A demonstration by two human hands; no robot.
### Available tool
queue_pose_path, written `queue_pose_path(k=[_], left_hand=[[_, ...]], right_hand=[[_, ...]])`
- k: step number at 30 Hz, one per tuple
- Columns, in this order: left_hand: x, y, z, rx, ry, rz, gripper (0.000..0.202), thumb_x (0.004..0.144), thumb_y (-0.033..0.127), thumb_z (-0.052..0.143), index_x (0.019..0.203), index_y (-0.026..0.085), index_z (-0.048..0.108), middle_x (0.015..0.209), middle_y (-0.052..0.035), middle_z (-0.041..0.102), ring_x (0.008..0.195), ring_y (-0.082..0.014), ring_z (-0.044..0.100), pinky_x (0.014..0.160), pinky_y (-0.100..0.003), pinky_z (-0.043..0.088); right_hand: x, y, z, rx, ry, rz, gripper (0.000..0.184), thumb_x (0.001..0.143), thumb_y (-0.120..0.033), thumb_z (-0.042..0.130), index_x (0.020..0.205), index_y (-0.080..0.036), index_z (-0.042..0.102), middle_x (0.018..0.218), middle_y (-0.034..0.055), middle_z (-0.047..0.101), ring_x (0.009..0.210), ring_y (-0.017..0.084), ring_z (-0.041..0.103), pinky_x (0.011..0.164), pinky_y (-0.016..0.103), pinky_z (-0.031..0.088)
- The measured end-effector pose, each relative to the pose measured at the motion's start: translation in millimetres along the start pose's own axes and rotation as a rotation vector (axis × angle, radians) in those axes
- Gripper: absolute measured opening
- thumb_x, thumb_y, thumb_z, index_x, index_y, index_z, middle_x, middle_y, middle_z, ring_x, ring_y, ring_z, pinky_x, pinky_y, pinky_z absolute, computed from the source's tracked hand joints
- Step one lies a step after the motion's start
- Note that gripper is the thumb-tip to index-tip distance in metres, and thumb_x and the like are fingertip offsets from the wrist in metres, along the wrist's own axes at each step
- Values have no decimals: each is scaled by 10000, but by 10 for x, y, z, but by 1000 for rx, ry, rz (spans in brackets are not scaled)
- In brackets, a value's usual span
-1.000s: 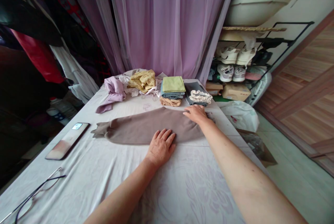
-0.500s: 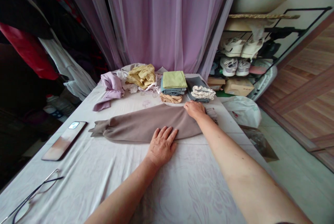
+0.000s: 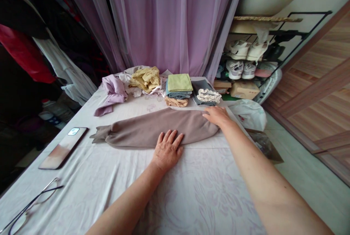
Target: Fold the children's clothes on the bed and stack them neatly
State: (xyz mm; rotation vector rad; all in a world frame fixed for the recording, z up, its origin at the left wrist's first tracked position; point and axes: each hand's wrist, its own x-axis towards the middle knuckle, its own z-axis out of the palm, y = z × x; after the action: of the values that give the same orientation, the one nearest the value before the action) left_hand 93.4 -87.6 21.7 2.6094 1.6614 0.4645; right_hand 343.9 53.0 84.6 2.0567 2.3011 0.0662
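- left hand (image 3: 167,151): fingers spread, pressed flat on the garment's near edge, no grip
- right hand (image 3: 217,115): fingers together, lying on the garment's right end, no grip
- brown garment (image 3: 161,127): folded long, lying left to right on the bed sheet (image 3: 207,191), cuffed end left
- folded cloth stack (image 3: 179,87): just beyond the garment
- phone (image 3: 64,148): on the sheet, left of the garment
- glasses (image 3: 35,205): near left corner of the sheet

left hand (image 3: 167,151): flat on taupe garment (image 3: 161,127), lower edge | right hand (image 3: 217,115): on its right end | bed (image 3: 207,205): folded clothes (image 3: 179,87) upper center, phone (image 3: 63,148) left, glasses (image 3: 35,202) lower left
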Motion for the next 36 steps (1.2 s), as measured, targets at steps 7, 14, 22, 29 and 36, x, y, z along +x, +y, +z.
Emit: queue_pose_path(k=[7, 14, 22, 29, 36], left_hand=[[2, 0, 15, 7, 20, 5, 532, 954, 386, 486, 1478, 322, 419, 1475, -82, 504, 1362, -302, 430, 1132, -562, 318], [7, -13, 16, 10, -10, 9, 453, 965, 413, 464, 1413, 352, 505, 1493, -83, 482, 1369, -309, 421, 1117, -602, 315], [23, -6, 0, -20, -56, 36, 445, 982, 365, 422, 1422, 349, 488, 1523, -34, 458, 1419, -305, 362, 1113, -683, 274], [23, -5, -3, -26, -68, 52, 500, 986, 354, 412, 1484, 315, 404, 1505, -52, 480, 1414, -298, 382, 1126, -699, 245], [17, -13, -9, -27, -63, 45, 479, 972, 390, 450, 1440, 287, 470, 1501, -56, 485, 1403, -291, 402, 1148, -649, 250]], right_hand=[[196, -76, -26, 101, -73, 175, 344, 924, -373, 509, 1148, -206, 709, 1134, 142, 724, 1062, 313, 658, 856, 413, 491], [291, -14, 6, 140, -145, 160, 355, 864, -387, 596, 1158, -232, 719, 1226, 142, 691, 1087, 334, 645, 863, 414, 498], [-93, -61, -14, 130, 205, -20, 433, 916, -308, 487, 1324, -206, 588, 1405, 120, 570, 1271, 294, 506, 1064, 465, 349], [-530, -641, 453, 162, 117, -285, 527, 979, -380, 337, 1453, -188, 463, 1537, 101, 428, 1419, 246, 362, 1178, 485, 212], [-534, -486, 615, 88, 85, -233, 582, 979, -463, 312, 1494, -210, 409, 1571, 96, 373, 1452, 233, 315, 1180, 429, 236]])
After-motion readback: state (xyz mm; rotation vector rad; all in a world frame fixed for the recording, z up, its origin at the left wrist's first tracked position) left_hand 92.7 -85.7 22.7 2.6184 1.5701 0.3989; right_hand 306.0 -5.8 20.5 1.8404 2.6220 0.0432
